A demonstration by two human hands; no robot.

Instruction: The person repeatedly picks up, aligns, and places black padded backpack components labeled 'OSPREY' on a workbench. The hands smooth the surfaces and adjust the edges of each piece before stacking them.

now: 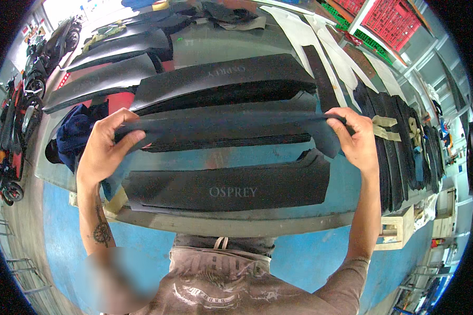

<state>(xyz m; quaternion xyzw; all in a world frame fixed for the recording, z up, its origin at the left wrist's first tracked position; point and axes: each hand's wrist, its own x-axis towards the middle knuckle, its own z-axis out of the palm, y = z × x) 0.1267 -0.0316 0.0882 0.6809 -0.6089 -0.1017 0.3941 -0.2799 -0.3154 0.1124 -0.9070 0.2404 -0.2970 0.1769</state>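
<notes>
My left hand [109, 143] and my right hand [356, 137] are raised over the table, each pinching one end of a long dark fabric panel [226, 124]. The panel stretches nearly level between them, with a loose flap hanging beside my right hand. Below it, near the table's front edge, lies a stack of black panels [173, 189] with pale lettering on top. Just beyond the held panel is another black stack [194, 86], its lettering upside down to me. More dark sheets lie under the held panel, partly hidden by it.
Further stacks of black panels [102, 79] fill the table's far left. Crumpled navy cloth [79, 131] lies by my left hand. Hanging or piled dark strips [389, 152] line the right side. White strips [294, 34] and red crates [389, 23] are beyond. Motorcycles [16, 121] stand at left.
</notes>
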